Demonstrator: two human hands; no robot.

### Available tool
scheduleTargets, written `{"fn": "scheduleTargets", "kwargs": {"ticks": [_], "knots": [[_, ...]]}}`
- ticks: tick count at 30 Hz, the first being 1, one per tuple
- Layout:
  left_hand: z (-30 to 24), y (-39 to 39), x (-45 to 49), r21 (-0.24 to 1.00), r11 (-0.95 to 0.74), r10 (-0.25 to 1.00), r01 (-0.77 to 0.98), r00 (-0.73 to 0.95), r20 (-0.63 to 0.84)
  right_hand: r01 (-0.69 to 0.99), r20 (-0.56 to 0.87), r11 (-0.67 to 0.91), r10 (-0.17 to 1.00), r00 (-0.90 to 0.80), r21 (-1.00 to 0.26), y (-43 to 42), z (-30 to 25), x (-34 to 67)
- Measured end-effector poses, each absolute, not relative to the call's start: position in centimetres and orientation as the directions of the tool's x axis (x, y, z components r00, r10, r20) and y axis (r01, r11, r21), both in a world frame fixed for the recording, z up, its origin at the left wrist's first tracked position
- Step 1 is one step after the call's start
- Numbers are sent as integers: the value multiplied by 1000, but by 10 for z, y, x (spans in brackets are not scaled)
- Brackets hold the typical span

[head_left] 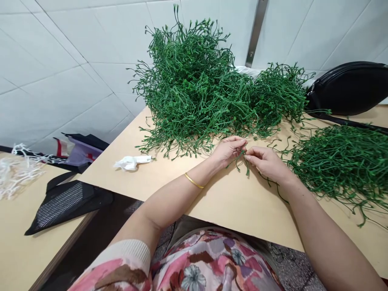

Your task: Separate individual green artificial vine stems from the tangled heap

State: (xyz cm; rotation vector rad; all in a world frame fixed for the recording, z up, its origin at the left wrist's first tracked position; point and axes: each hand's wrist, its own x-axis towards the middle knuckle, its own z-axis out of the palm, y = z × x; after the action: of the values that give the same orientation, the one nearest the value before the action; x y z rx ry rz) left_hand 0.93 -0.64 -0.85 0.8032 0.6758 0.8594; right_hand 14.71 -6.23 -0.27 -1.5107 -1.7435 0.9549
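Note:
My left hand [229,151] is closed in a pinch on a few thin green plastic plant stems [247,169], whose ends hang below the fingers. Right beside it, my right hand [266,162] pinches the same stems between thumb and forefinger. The fingertips of both hands nearly meet, just above the table. Behind them rises a big heap of green artificial stems [194,85] with small forked tips. A second, lower pile of such stems [342,161] lies to the right, past my right wrist. Exactly how the held stems join is too small to tell.
The light wooden table [218,202] stands against a white tiled wall [100,36]. A crumpled white wrapper [129,162] lies left of my hands. At the back right sits a black bag [351,89]. On another table at left are a black mesh pouch [66,204] and white branching pieces [21,173].

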Motion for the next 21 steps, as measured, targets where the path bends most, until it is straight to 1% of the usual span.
{"fn": "scheduleTargets", "kwargs": {"ticks": [2,5,9,12,17,19,21], "knots": [[-7,-7,9,827,407,858,-387,472,-202,505,23,78,993,-113,-860,-61,-3,150],[-5,-9,9,845,432,840,-316,482,-249,402,42,60,998,-53,-914,-58,-3,153],[-3,-13,10,881,427,804,-202,530,-268,286,-2,-5,1000,7,-958,-57,-3,154],[-2,-15,12,909,377,831,-179,499,-246,273,-22,-23,1000,7,-962,-57,-2,153],[2,-18,11,949,288,875,-131,439,-204,371,20,26,1000,-19,-928,-58,-3,154],[3,-19,11,969,230,885,-85,433,-172,341,12,14,1000,-7,-940,-57,-4,155],[3,-19,10,988,152,895,-38,430,-121,240,-27,-29,1000,15,-970,-57,-4,156]]}}
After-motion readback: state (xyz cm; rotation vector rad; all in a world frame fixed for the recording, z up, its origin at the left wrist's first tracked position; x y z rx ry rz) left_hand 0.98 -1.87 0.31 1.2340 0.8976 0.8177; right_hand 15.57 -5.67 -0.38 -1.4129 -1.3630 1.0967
